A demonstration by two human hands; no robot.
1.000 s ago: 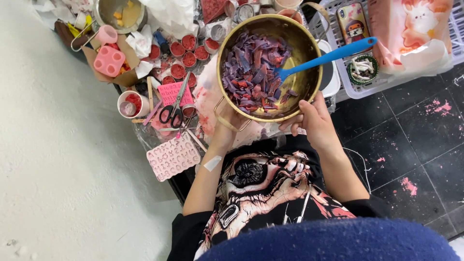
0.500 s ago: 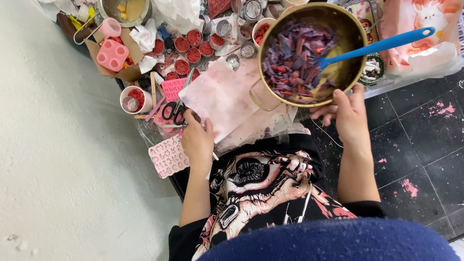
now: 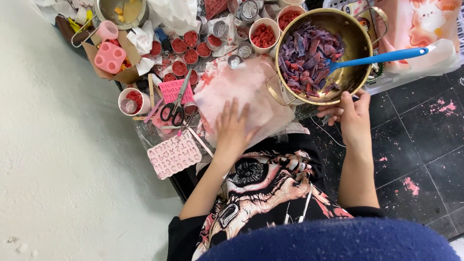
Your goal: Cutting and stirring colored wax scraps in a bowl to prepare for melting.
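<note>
Two hands work at the bench: the right hand (image 3: 353, 113) grips the near rim of the brass pot (image 3: 355, 46) of purple wax chips, its blue spatula (image 3: 382, 58) pointing right, while the left hand (image 3: 232, 128) lies flat and open on stained pink paper (image 3: 246, 87), left of the pot.

Spatula (image 3: 382, 58) in bowl (image 3: 355, 43), right of scissors (image 3: 175, 101)
</note>
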